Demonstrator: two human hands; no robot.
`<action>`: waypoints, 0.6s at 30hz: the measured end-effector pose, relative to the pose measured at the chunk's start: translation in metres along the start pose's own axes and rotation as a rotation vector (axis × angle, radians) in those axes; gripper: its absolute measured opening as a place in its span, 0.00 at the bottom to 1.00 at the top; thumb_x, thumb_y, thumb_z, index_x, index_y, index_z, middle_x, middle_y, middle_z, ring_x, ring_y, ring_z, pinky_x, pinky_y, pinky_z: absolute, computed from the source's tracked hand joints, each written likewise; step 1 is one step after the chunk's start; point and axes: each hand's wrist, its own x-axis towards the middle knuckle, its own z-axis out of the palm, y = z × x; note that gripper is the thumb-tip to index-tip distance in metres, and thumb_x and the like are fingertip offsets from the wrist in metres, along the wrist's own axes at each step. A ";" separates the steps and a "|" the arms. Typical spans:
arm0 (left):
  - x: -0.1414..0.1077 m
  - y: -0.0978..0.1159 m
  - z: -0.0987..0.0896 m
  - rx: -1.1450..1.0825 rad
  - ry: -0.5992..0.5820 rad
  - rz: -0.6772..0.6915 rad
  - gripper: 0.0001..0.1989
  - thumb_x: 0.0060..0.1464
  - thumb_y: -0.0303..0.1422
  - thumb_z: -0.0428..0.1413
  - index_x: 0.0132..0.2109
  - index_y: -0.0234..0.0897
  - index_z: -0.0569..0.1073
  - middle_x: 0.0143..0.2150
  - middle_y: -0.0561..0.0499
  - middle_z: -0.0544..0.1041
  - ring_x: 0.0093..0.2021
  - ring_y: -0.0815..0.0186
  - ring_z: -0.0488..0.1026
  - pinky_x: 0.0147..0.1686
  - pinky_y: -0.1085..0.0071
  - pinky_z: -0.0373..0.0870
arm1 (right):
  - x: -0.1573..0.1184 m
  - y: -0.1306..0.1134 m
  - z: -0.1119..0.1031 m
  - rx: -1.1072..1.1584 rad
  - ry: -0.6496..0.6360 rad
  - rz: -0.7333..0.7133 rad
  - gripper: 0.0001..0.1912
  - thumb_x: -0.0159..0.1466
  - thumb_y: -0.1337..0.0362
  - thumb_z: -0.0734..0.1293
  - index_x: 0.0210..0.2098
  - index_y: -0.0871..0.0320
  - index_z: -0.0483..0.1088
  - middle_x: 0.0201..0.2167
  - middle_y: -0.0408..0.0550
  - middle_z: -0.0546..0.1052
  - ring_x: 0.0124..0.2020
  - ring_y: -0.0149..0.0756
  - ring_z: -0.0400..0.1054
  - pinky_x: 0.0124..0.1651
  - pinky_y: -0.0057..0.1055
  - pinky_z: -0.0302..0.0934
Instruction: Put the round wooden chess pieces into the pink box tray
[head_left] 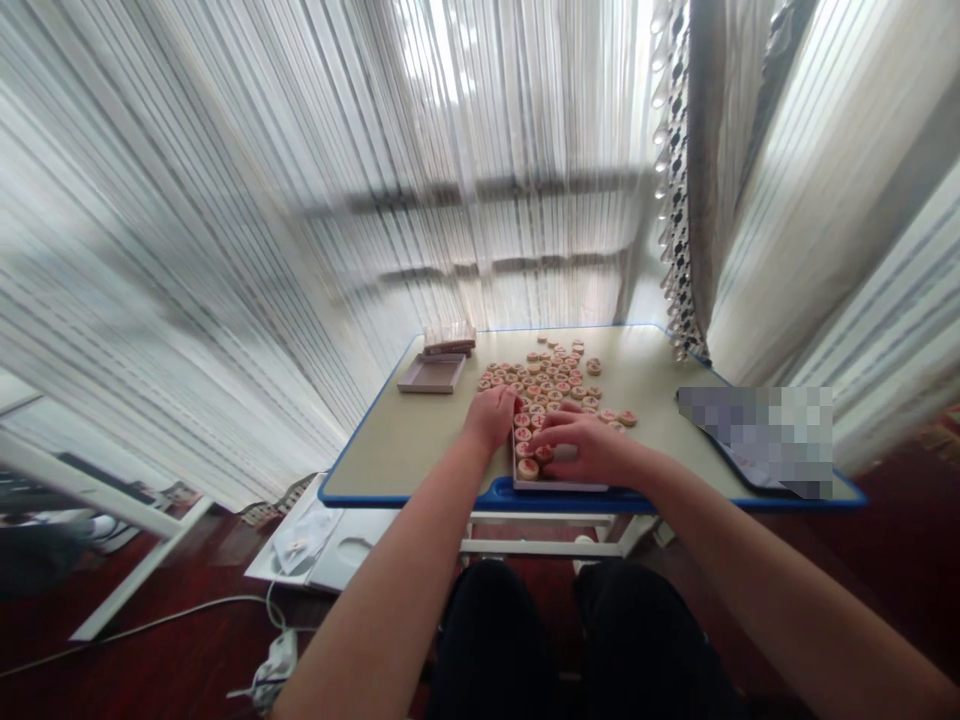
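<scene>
A shallow box (561,487) lies at the table's near edge, with round wooden Chinese chess pieces (523,435) with red characters lined up along its left side. At the box's upper left corner is my left hand (489,417), its fingers curled inward; what they hold, if anything, is hidden. My right hand (581,447) reaches over the box from the right, fingers bent and apart. Its thumb and fingertips are close around a red-marked piece (544,454) in the box. Part of the box is covered by this hand. Beyond both hands spreads a loose pile of pieces (551,380).
An open box lid or tray (433,374) lies at the table's back left, before a stacked wooden-looking bundle (449,337). A dark flat item, partly blurred out (739,455), rests at the right edge. Curtains (480,220) hang behind the blue-rimmed table (405,440). A power strip (277,665) lies lower left.
</scene>
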 end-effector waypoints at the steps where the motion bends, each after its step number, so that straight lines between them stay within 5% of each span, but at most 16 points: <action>1: 0.000 0.000 0.000 0.000 0.001 -0.002 0.20 0.57 0.33 0.40 0.23 0.37 0.70 0.24 0.51 0.74 0.28 0.67 0.69 0.35 0.70 0.64 | 0.000 -0.001 -0.001 -0.018 -0.004 0.004 0.14 0.54 0.63 0.69 0.40 0.51 0.75 0.34 0.45 0.73 0.37 0.36 0.61 0.44 0.35 0.58; 18: 0.000 0.001 -0.002 -0.024 0.026 -0.020 0.20 0.56 0.34 0.40 0.22 0.37 0.70 0.22 0.51 0.74 0.26 0.68 0.69 0.33 0.71 0.65 | 0.002 -0.002 0.004 -0.077 0.043 0.020 0.16 0.51 0.62 0.71 0.40 0.53 0.73 0.35 0.48 0.72 0.39 0.40 0.60 0.45 0.36 0.58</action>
